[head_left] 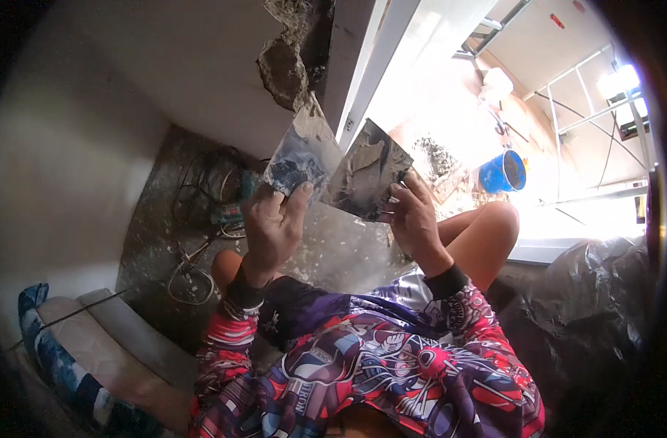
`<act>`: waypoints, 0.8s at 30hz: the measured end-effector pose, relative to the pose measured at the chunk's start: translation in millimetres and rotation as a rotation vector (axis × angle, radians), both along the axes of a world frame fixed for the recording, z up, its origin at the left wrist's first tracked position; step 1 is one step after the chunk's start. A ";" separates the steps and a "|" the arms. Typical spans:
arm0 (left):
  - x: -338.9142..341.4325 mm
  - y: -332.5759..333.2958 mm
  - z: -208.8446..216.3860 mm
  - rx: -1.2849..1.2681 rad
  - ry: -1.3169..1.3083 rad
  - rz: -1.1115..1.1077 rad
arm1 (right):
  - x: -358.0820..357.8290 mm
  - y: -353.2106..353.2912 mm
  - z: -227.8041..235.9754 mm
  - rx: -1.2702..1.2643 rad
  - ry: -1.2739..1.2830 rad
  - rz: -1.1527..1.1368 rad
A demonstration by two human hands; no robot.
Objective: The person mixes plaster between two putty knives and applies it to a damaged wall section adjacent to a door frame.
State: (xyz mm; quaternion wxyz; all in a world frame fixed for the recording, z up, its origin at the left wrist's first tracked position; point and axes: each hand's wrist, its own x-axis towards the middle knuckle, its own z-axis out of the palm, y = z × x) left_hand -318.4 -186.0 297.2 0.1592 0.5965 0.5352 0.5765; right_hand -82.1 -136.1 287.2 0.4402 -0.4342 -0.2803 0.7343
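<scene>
My left hand is closed on a flat, square-cornered plate coated with pale grey plaster, thumb on its near face. In my right hand is a second plate, dark and shiny with smears of plaster, pinched at its right edge. The two plates meet or overlap in front of me, at the foot of the white door frame. Any handles on them are hidden. Just beyond the left plate, the wall edge is broken and rough.
A green power tool with coiled cable lies on the speckled floor at left. Beyond the white frame stand a blue bucket and metal scaffolding. Dark plastic sheeting lies at right, a padded cushion at lower left.
</scene>
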 end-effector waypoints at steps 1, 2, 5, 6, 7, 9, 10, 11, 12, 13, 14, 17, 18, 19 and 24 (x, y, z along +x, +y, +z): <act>0.3 1.0 5.0 0.027 0.004 -0.011 | -4.5 -1.8 -3.0 0.068 0.054 0.017; -0.1 0.5 9.7 0.028 0.006 -0.017 | -7.1 -3.1 -7.1 0.092 0.056 0.005; -1.5 -5.2 14.3 0.000 0.239 -0.062 | -9.2 -0.7 -11.1 0.185 -0.029 0.014; -1.7 -7.1 10.8 -0.018 0.303 -0.084 | -10.8 1.8 -11.1 0.182 -0.027 0.011; -1.8 -9.2 5.7 -0.036 0.366 -0.106 | -12.1 4.9 -10.8 0.236 -0.033 0.026; -7.2 -18.6 -20.0 -0.036 0.453 -0.132 | -15.0 9.2 -4.1 0.287 -0.044 0.037; -11.5 -22.3 -35.1 -0.035 0.544 -0.151 | -18.6 10.2 6.7 0.288 -0.034 0.027; -14.5 -22.5 -49.1 -0.037 0.547 -0.150 | -21.5 11.8 11.8 0.288 -0.024 0.019; -14.6 -19.0 -63.7 -0.093 0.546 -0.118 | -18.4 16.6 9.0 0.300 -0.008 0.021; -16.1 -18.3 -75.7 -0.152 0.548 -0.082 | -16.8 16.4 8.7 0.299 -0.009 0.023; -19.6 -19.4 -86.1 -0.154 0.547 -0.078 | -16.0 16.1 8.9 0.248 0.040 0.038; -37.7 -17.3 -96.7 -0.234 0.595 -0.016 | -15.0 17.8 10.0 0.187 0.077 0.036; -44.7 -19.3 -92.6 -0.296 0.562 0.003 | -13.4 16.8 8.1 0.168 0.068 0.021; -45.7 -18.9 -76.1 -0.359 0.529 0.025 | -7.5 17.7 5.3 0.166 0.066 0.025; -58.0 -13.9 -28.9 -0.410 -0.879 -0.176 | -4.2 16.6 -3.8 0.047 0.095 0.075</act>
